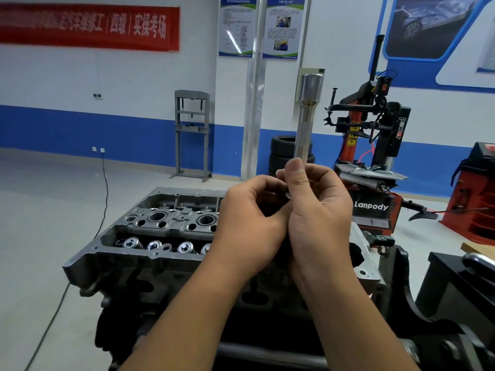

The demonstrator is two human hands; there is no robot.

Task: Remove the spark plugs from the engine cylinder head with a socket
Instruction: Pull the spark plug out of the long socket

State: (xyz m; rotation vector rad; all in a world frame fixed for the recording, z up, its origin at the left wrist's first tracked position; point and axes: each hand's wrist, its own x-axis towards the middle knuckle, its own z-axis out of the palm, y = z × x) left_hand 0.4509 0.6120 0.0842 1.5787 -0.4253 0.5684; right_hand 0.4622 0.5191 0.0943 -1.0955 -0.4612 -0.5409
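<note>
Steel socket (308, 108) upright above right-hand fingers (294, 175)

Both hands (284, 210) raised together, fingers (294, 172) seemingly pinching.

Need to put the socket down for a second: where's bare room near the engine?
Both hands, left hand and right hand, hold the socket above the cylinder head, whose top is crowded. Only bare floor lies left.

Auto repair training workshop: tire changer (375, 145), stacked tires (281, 153), shop press (191, 135), engine head (160, 226), wall posters (261, 26).
</note>
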